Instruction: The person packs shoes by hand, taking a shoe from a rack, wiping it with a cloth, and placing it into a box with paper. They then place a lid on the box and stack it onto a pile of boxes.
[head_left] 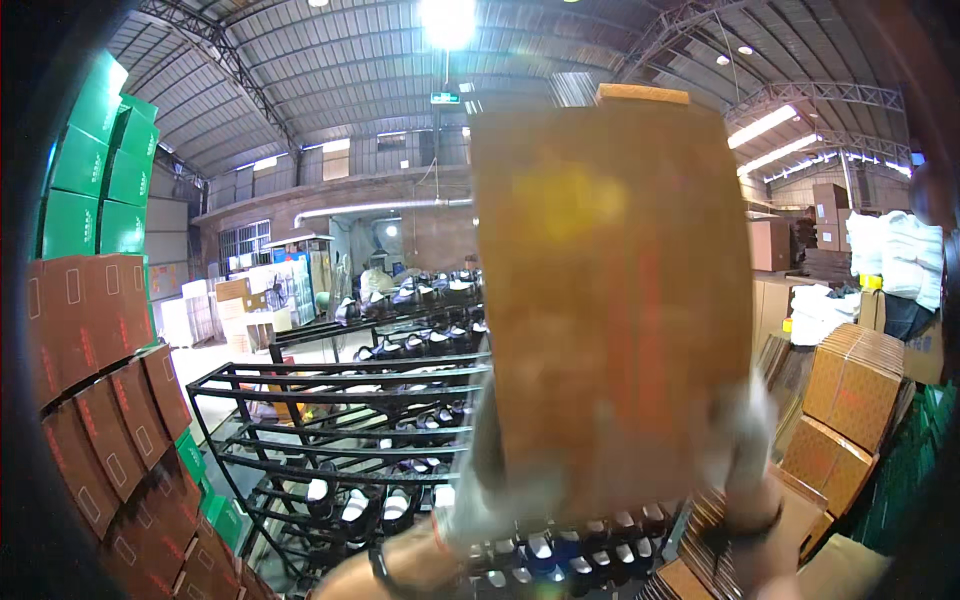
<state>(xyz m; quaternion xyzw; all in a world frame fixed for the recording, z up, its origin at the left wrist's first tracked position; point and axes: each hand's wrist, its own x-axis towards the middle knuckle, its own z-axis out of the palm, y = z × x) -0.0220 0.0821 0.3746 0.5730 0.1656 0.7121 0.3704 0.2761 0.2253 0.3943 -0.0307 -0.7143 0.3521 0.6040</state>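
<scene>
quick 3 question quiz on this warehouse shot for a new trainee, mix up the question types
1. True or false: both hands, the left hand and the right hand, are on the flat brown cardboard sheet.
2. What sits on the black metal rack behind the sheet? A) shoes B) bottles C) folded towels
3. Fill in: the green boxes at the upper left are stacked above ____ boxes.

Key: 1 true, each hand grips a lower corner, and the sheet is blurred. 2 A, pairs of dark and white shoes. 3 brown.
</scene>
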